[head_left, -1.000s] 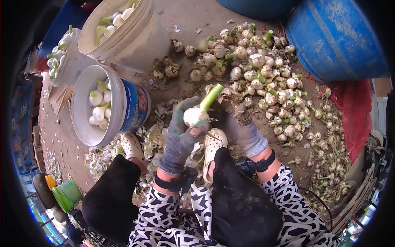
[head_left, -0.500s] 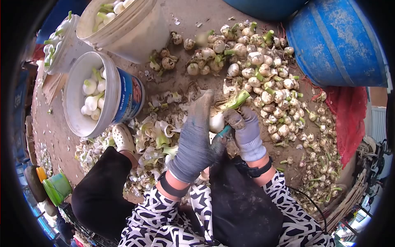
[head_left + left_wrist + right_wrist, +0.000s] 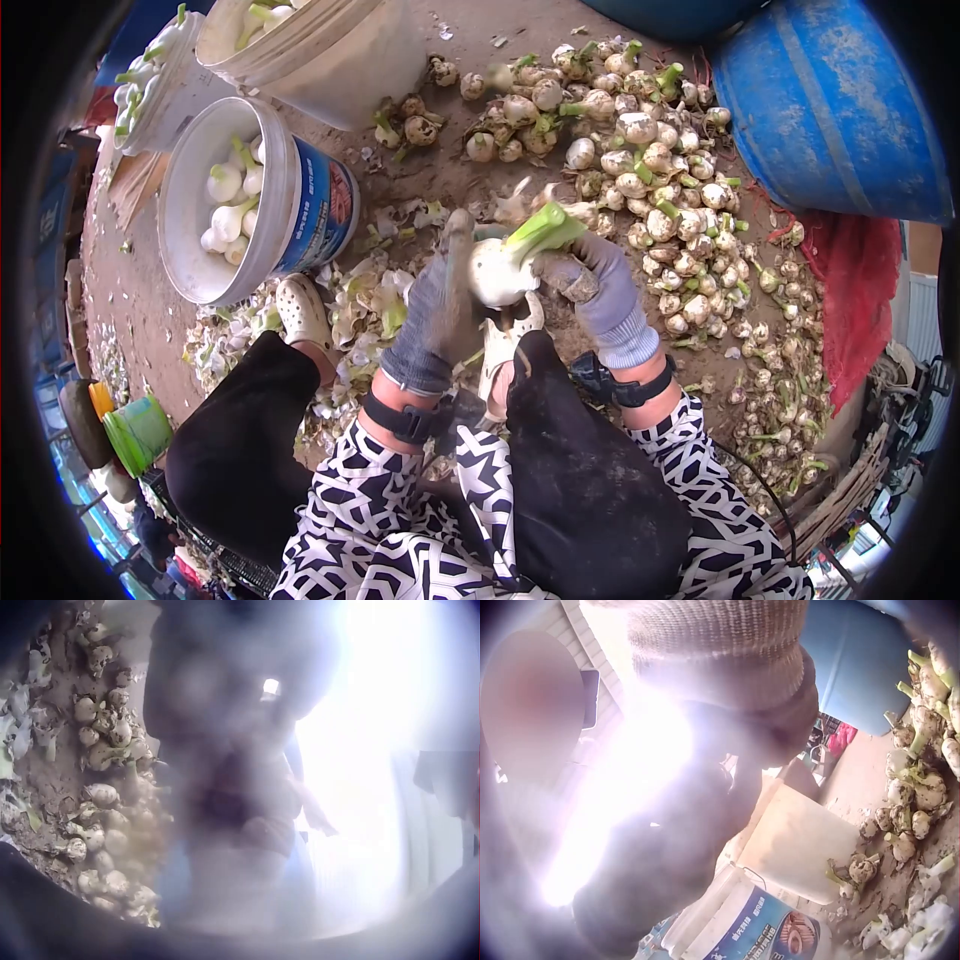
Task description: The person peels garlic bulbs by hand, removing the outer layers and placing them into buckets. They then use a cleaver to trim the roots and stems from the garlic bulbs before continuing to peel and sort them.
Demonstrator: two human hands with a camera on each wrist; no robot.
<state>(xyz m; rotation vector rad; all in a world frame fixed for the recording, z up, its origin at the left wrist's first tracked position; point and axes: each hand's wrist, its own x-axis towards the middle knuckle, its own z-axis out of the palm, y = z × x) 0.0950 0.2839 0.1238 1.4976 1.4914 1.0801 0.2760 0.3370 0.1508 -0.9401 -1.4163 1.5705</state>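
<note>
Between the two gloved hands in the head view is a white garlic bulb (image 3: 496,275) with a thick cut green stem (image 3: 545,229) slanting up to the right. My left hand (image 3: 437,305), in a dirty grey glove and blurred, holds the bulb from its left side. Curled fingers of my right hand (image 3: 598,295), in a pale glove with a soiled thumb, grip it at the right, by the stem's base. Blurred pale husk (image 3: 520,203) shows just beyond the bulb. Glare and blur hide the bulb in both wrist views.
A heap of unpeeled garlic (image 3: 655,190) lies ahead to the right, before a blue barrel (image 3: 835,110). Left stands a labelled bucket (image 3: 318,205) holding peeled bulbs, with a larger white bucket (image 3: 330,65) behind. Peeled skins (image 3: 365,300) litter the ground near a clog (image 3: 302,310).
First the left hand held the bulb while the right was blurred beside it. The bulb then sat low by the right hand; now it is farther up and left, between both hands.
</note>
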